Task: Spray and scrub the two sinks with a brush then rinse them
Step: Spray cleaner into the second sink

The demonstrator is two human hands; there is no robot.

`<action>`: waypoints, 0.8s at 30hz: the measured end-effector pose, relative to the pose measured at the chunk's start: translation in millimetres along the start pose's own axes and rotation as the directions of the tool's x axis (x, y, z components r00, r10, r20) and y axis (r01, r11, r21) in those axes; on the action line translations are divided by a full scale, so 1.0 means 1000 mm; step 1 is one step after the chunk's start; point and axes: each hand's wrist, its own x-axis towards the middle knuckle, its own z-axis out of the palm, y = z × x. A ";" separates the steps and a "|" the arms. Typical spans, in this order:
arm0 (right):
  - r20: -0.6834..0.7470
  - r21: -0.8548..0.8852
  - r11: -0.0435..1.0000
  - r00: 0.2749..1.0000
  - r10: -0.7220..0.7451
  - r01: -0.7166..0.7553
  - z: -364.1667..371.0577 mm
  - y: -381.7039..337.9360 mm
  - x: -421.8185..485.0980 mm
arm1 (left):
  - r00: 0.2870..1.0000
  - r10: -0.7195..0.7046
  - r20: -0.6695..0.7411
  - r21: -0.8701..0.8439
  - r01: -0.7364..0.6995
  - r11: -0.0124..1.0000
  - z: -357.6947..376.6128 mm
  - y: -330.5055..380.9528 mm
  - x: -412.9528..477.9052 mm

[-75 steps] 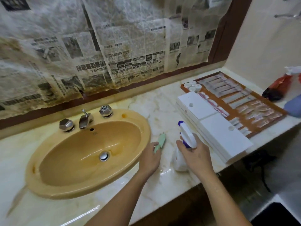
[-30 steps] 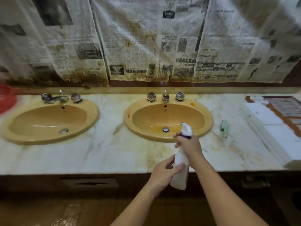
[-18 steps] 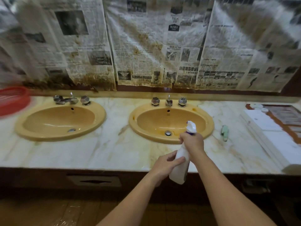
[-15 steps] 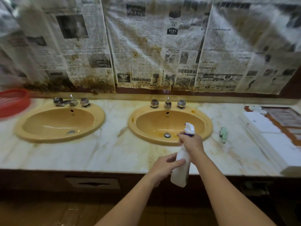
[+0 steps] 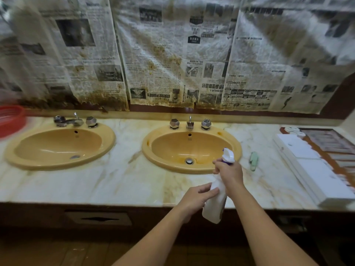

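Note:
Two yellow oval sinks are set in a marble counter: the left sink [image 5: 57, 146] and the right sink [image 5: 172, 148], each with chrome taps behind it. A white spray bottle [image 5: 216, 204] with a white and purple nozzle is held upright over the counter's front edge, before the right sink. My right hand [image 5: 229, 174] grips its neck at the trigger, nozzle facing the right sink. My left hand [image 5: 196, 198] holds the bottle's body from the left. A pale green brush [image 5: 254, 161] lies on the counter to the right of the right sink.
White flat boxes [image 5: 315, 166] and a brown tray of small packets [image 5: 334, 146] fill the counter's right end. A red basket [image 5: 10, 120] sits at the far left. Stained newspaper [image 5: 172, 54] covers the wall above. A dark cabinet front [image 5: 98, 218] runs below the counter.
Since 2.5 s ago the bottle came off the counter and the view pulled back to show both sinks. My left hand left the brush and took the bottle's body. Over the last second little moved.

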 end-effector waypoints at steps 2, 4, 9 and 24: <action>0.018 -0.020 1.000 1.000 -0.011 0.011 -0.004 0.001 -0.001 | 1.000 -0.002 -0.012 -0.034 0.002 0.999 0.003 -0.002 0.000; 0.054 -0.026 1.000 0.998 -0.017 0.018 -0.007 0.000 -0.006 | 0.999 -0.014 -0.034 -0.086 0.011 0.996 0.004 -0.004 0.000; 0.239 -0.010 0.999 0.970 -0.037 0.040 -0.006 0.003 -0.011 | 0.996 -0.043 -0.079 -0.163 0.030 0.986 -0.002 -0.011 -0.004; 0.484 -0.067 0.996 0.875 -0.022 0.062 0.034 -0.004 -0.021 | 0.986 -0.130 -0.109 -0.296 0.092 0.951 -0.029 -0.028 -0.025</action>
